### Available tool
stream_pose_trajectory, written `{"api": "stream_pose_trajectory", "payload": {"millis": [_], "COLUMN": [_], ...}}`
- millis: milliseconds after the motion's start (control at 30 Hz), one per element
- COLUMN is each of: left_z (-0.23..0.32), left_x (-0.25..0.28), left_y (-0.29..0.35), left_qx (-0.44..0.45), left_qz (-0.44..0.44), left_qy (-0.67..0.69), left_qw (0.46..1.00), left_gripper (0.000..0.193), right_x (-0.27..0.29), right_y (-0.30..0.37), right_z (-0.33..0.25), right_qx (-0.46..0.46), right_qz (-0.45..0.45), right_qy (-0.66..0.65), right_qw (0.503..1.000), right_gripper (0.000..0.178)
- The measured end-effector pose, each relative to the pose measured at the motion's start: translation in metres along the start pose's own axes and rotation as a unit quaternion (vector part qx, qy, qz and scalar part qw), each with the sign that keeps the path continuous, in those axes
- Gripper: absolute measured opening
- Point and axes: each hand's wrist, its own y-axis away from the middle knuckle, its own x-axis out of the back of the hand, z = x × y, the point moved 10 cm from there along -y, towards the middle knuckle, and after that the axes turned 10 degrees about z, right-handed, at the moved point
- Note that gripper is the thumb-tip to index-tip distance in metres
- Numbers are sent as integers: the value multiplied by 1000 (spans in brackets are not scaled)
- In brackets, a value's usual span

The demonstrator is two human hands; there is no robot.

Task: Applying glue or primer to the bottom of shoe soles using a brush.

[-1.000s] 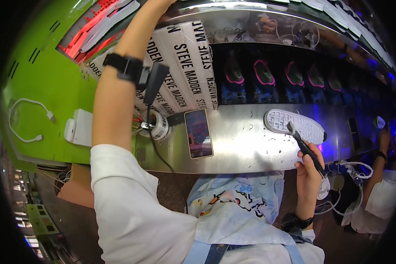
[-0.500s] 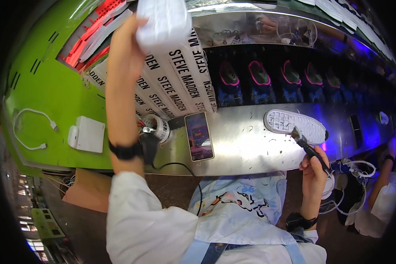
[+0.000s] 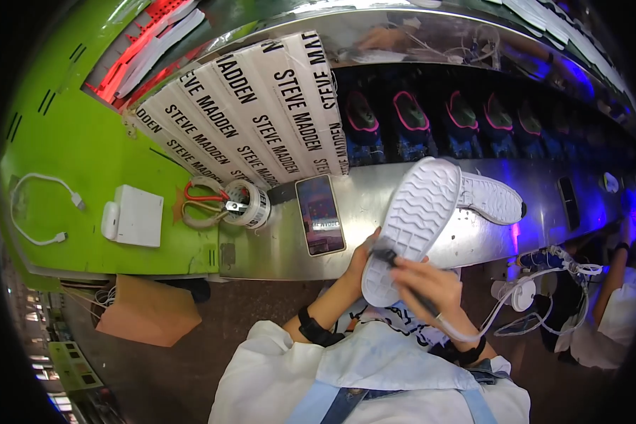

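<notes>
A white shoe sole (image 3: 418, 205) is held up in front of me, its ridged tread facing up. My left hand (image 3: 360, 258) grips its left edge near the lower end; most of its fingers are hidden behind it. In my right hand (image 3: 434, 286) is a black-handled corded tool (image 3: 422, 302), somewhat blurred. The tool's dark head lies over the lower part of the tread; whether it touches cannot be told. Behind, on the metal bench, lies another white sole (image 3: 493, 198), partly covered by the held one.
A phone (image 3: 320, 215), a tape roll (image 3: 253, 203) and red-handled scissors (image 3: 198, 194) lie left of the soles. A printed box (image 3: 261, 113) stands behind them. Dark shoes with pink rims (image 3: 411, 113) line the rack. Pale tubing (image 3: 498, 318) hangs at right.
My left hand has come down from the upper left with the white sole. My right hand has moved left, bringing the tool from the lying sole to the held one.
</notes>
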Motion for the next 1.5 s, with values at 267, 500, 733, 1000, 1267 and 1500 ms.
{"api": "stream_pose_trajectory", "payload": {"millis": [267, 500, 733, 1000, 1267, 1500], "left_z": [18, 23, -11, -25, -14, 9], "left_x": [-45, -43, -19, 53, 4, -19], "left_y": [-2, -3, -19, -4, 4, -11], "left_qx": [37, 80, 195, 460, 10, 6], "left_qz": [-180, -120, -96, -2, -63, -146], "left_qy": [97, -112, -499, -207, -50, 93], "left_qw": [978, 983, 839, 863, 997, 985], "left_gripper": [61, 57, 41, 40, 67, 70], "right_x": [-28, -32, -23, 17, 15, -10], "right_y": [8, 16, 25, 16, 16, -3], "right_z": [0, 21, 19, 27, 84, 29], "right_qx": [-75, -157, -132, -109, -440, -79], "right_qz": [-84, -189, -265, -192, 85, 22], "right_qy": [-136, -227, -167, -168, -309, -50], "right_qw": [984, 942, 941, 961, 839, 995], "right_gripper": [24, 26, 21, 22, 21, 22]}}
